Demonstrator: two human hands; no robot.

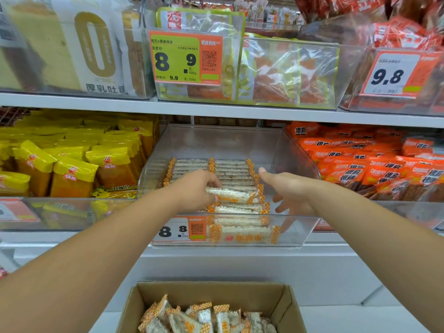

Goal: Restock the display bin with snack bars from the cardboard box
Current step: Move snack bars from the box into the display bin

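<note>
A clear display bin (295, 150) sits on the middle shelf, holding rows of white snack bars (230, 174) with orange-checked ends. My left hand (192, 188) reaches into the bin and its fingers curl round a snack bar (235, 195) lying on top of the front stack. My right hand (286, 191) is inside the bin to the right of that bar, fingers spread and pointing down, holding nothing. Below, an open cardboard box (286, 306) holds several loose snack bars (206, 318).
Yellow snack packs (72, 169) fill the bin to the left, orange packs (374, 164) the bin to the right. An upper shelf (216, 109) overhangs with more bins and price tags. A price tag (180, 229) is on the bin's front.
</note>
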